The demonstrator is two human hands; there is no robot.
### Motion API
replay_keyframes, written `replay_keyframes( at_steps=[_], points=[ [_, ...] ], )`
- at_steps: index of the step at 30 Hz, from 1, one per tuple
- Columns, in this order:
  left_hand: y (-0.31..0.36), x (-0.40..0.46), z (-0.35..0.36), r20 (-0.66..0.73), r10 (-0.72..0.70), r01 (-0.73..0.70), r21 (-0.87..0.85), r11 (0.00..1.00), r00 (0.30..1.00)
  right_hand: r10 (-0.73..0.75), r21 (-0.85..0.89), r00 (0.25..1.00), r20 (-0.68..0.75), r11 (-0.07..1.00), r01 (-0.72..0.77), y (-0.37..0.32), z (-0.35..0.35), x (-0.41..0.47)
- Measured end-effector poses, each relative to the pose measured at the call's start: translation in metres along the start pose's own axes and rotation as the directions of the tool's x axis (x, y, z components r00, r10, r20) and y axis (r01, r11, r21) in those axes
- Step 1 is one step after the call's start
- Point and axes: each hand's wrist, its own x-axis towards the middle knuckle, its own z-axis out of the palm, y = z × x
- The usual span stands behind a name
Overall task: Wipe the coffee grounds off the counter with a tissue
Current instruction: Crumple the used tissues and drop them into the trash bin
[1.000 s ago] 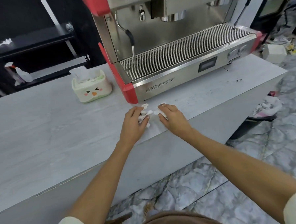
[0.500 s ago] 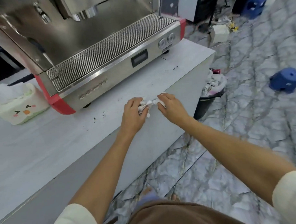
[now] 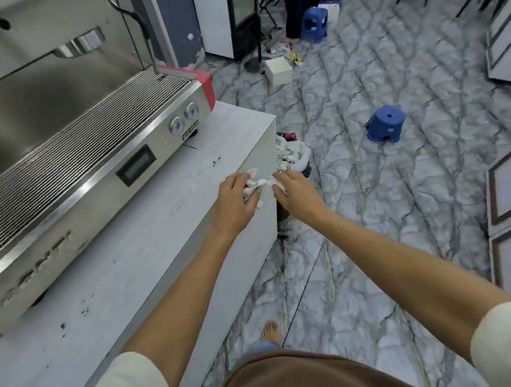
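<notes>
Both hands up at the bench's [image 3: 150, 237] front edge, near its right corner. Left hand [image 3: 234, 203] and right hand [image 3: 295, 192] with fingers curled round a scrunched white tissue [image 3: 259, 183]. Dark coffee grounds [image 3: 215, 161] near the right end, by the coffee machine [image 3: 77, 143].

I see two bare forearms, and each one ends in a short, loose sleeve far behind the fingers. The left sleeve [image 3: 131, 380] is cream-white and its edge is wide and rounded. The right sleeve [image 3: 507, 340] has the same cream-white cloth. The left hand [image 3: 234, 203] and the right hand [image 3: 295, 192] wear no gloves. Lower, I see brown cloth [image 3: 302, 374] at the waist, a bit of blue fabric [image 3: 261, 347], and one bare foot [image 3: 270, 330].
</notes>
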Motion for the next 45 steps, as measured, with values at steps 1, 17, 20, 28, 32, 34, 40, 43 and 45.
replay_keyframes(
  at_steps=[1,17,20,28,32,34,40,43,45],
  points=[
    [0.001,0.012,0.009,0.008,0.012,-0.012,-0.011,1.0,1.0,0.016,-0.007,1.0,-0.007,1.0,-0.016,0.007,-0.004,0.005],
    [0.01,0.099,0.157,0.369,0.039,-0.036,-0.015,0.999,0.928,0.329,-0.08,0.944,0.015,0.942,-0.326,0.15,-0.007,0.011],
    [0.011,0.107,0.192,0.408,0.021,-0.02,-0.006,1.0,0.913,0.366,-0.074,0.929,0.056,0.929,-0.362,0.186,-0.005,0.013],
    [0.022,0.136,0.267,0.461,-0.122,0.107,0.06,0.992,0.879,0.378,-0.14,0.914,0.146,0.923,-0.359,0.27,-0.006,0.036],
    [0.025,0.151,0.292,0.473,-0.178,0.157,0.085,0.984,0.863,0.361,-0.147,0.908,0.212,0.93,-0.336,0.302,-0.003,0.052],
    [0.025,0.161,0.301,0.478,-0.215,0.189,0.102,0.977,0.851,0.345,-0.158,0.909,0.235,0.936,-0.314,0.315,-0.001,0.061],
    [0.009,0.212,0.323,0.446,-0.286,0.261,0.117,0.958,0.848,0.301,-0.138,0.902,0.308,0.953,-0.271,0.352,0.003,0.113],
    [-0.008,0.244,0.337,0.427,-0.312,0.283,0.132,0.95,0.849,0.274,-0.134,0.901,0.337,0.961,-0.242,0.368,0.009,0.147],
    [-0.015,0.262,0.344,0.431,-0.323,0.298,0.127,0.946,0.842,0.267,-0.141,0.903,0.336,0.962,-0.232,0.378,0.012,0.168]
  ],
)
